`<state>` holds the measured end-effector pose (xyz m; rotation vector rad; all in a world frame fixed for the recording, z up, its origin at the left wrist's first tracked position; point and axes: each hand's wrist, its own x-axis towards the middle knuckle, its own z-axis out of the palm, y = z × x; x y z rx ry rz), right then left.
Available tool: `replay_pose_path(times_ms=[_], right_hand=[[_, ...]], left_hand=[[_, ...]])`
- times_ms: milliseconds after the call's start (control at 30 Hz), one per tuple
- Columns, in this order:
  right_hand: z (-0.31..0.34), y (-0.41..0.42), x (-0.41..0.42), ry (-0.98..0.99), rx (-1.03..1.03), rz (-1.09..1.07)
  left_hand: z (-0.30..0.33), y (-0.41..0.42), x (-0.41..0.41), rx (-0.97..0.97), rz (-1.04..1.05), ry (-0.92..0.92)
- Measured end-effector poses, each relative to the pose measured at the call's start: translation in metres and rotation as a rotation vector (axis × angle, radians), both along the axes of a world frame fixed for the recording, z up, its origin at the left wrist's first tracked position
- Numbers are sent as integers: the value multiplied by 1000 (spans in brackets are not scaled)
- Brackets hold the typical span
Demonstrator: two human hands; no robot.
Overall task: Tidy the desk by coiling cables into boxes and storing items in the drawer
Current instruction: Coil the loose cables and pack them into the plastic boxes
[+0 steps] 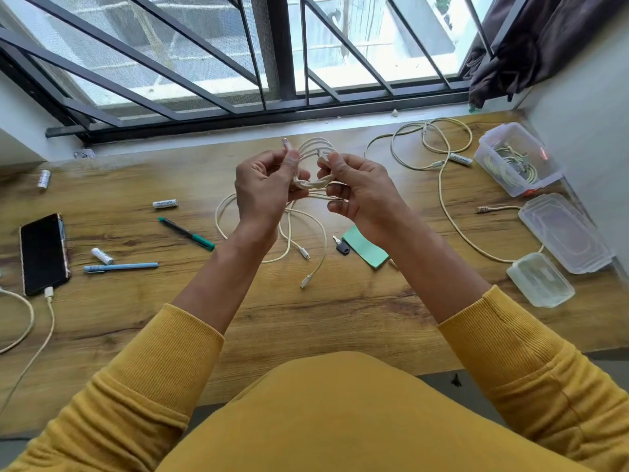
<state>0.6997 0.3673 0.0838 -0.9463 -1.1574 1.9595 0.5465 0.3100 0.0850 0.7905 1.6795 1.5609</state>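
- Wood-grain desk (340, 318) runs under a barred window (238, 63); a person in mustard-yellow sleeves sits at it with both hands raised above the middle.
- Left hand (263, 190) and right hand (362, 195) share one cream-white charging cable (315, 148), wound into several loops. Each hand's fingers are curled closed around the bundle where the loops are twisted together, and a plug end is pinched near each thumb, probably so the coil cannot spring apart while the tail is tucked.
- Beneath the hands, loose cream cable strands (299, 240) with small white plugs lie on the desk; whether they belong to the held cable I cannot tell.
- At the far right, a clear plastic open box (490, 155) already holds a coiled pale cable, so the held coil likely goes into a box next.
- Nearer, a clear rectangular container with its lid on (565, 233) and a smaller frosted plastic tub (539, 279) appear empty.
- A long cream uncoiled cable (442, 185) sprawls beside the boxes.
- No drawer is in view. White batteries (165, 203), a green-capped pen (187, 234), a pale blue pen (121, 267) and a black phone (42, 253) lie scattered at the left.
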Motion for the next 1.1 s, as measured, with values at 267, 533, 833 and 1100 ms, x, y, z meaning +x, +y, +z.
replay_pose_path(times_ms=[267, 533, 833, 1100], right_hand=[[0, 5, -3, 42, -47, -55], [0, 14, 12, -178, 136, -31], [-9, 30, 44, -539, 523, -130], [-15, 33, 75, -762, 814, -188]], left_hand=[[7, 4, 0, -63, -46, -187], [6, 4, 3, -80, -207, -94], [0, 17, 19, -142, -274, -127], [-2, 35, 60, -162, -320, -114]])
